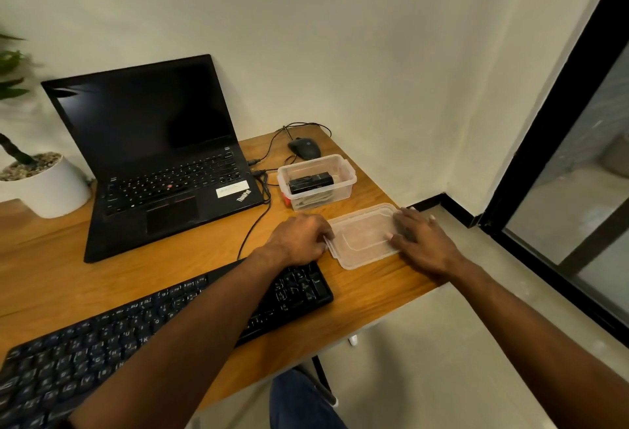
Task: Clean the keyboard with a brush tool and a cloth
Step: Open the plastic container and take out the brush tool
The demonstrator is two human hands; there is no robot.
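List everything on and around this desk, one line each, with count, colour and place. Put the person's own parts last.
Keyboard: 1, black, near edge of desk, under the left forearm.
Laptop: 1, black, open, screen dark, back of desk.
Clear box: 1, transparent, lid off, right of laptop, holding a black item and more I cannot identify.
Lid: 1, transparent, flat on desk in front of the box.
Mouse: 1, black, wired, behind the box.
Cables: several, black, beside laptop's right edge.
Potted plant: 1, white pot, green leaves, far left.
Desk: 1, brown wood.
Left hand: 1, at the lid's left edge.
Right hand: 1, resting on the lid's right side.
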